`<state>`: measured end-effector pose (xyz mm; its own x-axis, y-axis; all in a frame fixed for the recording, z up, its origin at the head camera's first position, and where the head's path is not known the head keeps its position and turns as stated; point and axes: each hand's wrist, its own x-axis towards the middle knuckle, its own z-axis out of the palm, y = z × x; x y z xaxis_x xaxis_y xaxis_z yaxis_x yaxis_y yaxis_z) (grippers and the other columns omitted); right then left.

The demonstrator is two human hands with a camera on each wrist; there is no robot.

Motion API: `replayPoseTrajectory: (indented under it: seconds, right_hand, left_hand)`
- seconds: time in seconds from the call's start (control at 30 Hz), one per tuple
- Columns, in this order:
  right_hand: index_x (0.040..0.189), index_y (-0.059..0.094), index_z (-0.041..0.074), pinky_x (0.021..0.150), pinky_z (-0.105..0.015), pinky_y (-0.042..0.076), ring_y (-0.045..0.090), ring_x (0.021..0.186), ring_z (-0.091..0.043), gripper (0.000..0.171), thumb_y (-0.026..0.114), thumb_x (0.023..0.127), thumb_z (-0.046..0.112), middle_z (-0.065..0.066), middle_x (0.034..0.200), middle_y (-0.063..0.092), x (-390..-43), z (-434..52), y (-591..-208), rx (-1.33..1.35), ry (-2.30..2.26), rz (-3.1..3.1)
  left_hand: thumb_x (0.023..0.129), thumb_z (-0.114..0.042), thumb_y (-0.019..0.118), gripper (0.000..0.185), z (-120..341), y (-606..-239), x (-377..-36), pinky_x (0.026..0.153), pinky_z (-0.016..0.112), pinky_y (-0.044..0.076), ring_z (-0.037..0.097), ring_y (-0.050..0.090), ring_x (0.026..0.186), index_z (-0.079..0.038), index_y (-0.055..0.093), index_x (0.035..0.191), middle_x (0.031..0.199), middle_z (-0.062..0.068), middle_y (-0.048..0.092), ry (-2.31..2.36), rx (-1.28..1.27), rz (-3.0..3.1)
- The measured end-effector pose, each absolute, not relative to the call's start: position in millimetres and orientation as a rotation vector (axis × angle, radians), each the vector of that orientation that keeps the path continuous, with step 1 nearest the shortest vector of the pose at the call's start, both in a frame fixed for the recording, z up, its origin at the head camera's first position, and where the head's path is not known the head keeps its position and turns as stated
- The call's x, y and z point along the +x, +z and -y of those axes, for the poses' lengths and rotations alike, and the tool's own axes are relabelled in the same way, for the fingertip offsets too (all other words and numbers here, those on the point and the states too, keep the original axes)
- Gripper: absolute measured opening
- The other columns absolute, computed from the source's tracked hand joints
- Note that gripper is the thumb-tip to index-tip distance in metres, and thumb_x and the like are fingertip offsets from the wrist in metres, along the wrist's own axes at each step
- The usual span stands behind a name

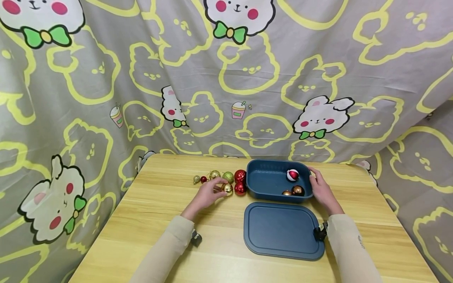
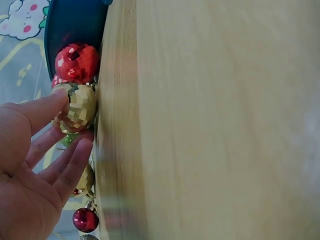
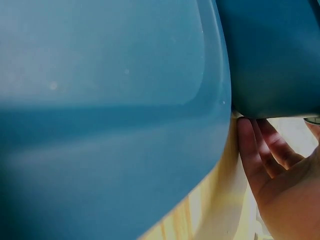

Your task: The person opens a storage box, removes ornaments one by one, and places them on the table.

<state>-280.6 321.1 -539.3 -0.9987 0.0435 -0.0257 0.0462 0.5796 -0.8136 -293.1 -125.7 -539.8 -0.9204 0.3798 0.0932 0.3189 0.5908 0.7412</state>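
Note:
A dark blue box (image 1: pixel 269 181) stands open on the wooden table (image 1: pixel 159 220), with its lid (image 1: pixel 283 230) lying flat in front of it. Inside lie a red-and-white ball (image 1: pixel 292 175) and two copper balls (image 1: pixel 298 190). My left hand (image 1: pixel 223 188) pinches a gold faceted ball (image 1: pixel 228 189) just left of the box. In the left wrist view my left hand (image 2: pixel 75 122) has its thumb and fingers on either side of the gold ball (image 2: pixel 77 107). My right hand (image 1: pixel 316 182) rests against the box's right end, fingers fairly straight along the wall (image 3: pixel 265 150).
More ornaments lie in a row left of the box: two red balls (image 1: pixel 240 175), a green glitter ball (image 1: pixel 228 177), a gold one (image 1: pixel 214 174) and small red and gold ones (image 1: pixel 203 179). A patterned cloth (image 1: pixel 226 78) hangs behind the table.

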Motion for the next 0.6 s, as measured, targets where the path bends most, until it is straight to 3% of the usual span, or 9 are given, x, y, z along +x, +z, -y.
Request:
replayPoseTrajectory:
  seconds: [0.6]
  right_hand:
    - [0.166,0.018,0.015,0.12,-0.071,0.021,0.029,0.147,-0.054,0.059,0.022,0.114,0.042,-0.032,0.166,0.023,-279.5,-320.3,-538.5,0.089,-1.463,-2.757]
  left_hand:
    - [0.092,-0.019,0.08,0.042,129.1,-536.1,-288.3,0.093,0.041,0.06,0.027,0.07,0.107,-0.016,0.068,0.133,0.135,0.007,0.066,1.212,0.605,-2.853]
